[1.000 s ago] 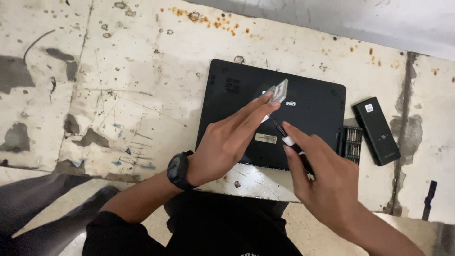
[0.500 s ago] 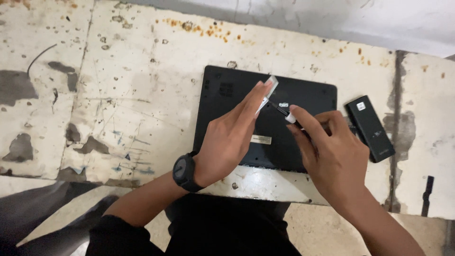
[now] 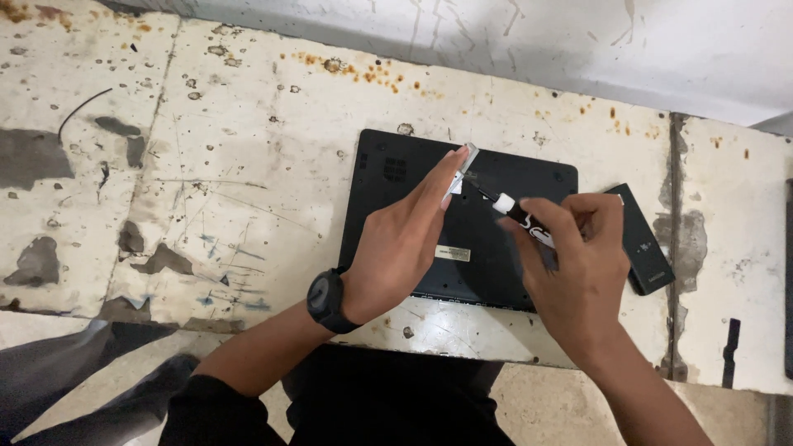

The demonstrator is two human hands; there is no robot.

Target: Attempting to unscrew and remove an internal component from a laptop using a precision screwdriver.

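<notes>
Two hands meet over the black laptop (image 3: 462, 239), which lies bottom-up on the stained table (image 3: 206, 165) with its long side running left to right, right in front of the person. The left hand (image 3: 396, 248), a dark watch (image 3: 327, 301) on its wrist, stretches up and to the right, fingers straight and pressed together, pinching a small pale flat piece (image 3: 464, 161) at the fingertips above the laptop's far edge. The right hand (image 3: 578, 264) is curled around a slim screwdriver (image 3: 508, 206); its shaft slants up and to the left, tip aimed at that pale piece and nearly touching it. So the piece sits beyond both hands, the left one on it, the right one just beside. A black oblong case (image 3: 640, 244) lies just right of the laptop, partly behind the right hand.
</notes>
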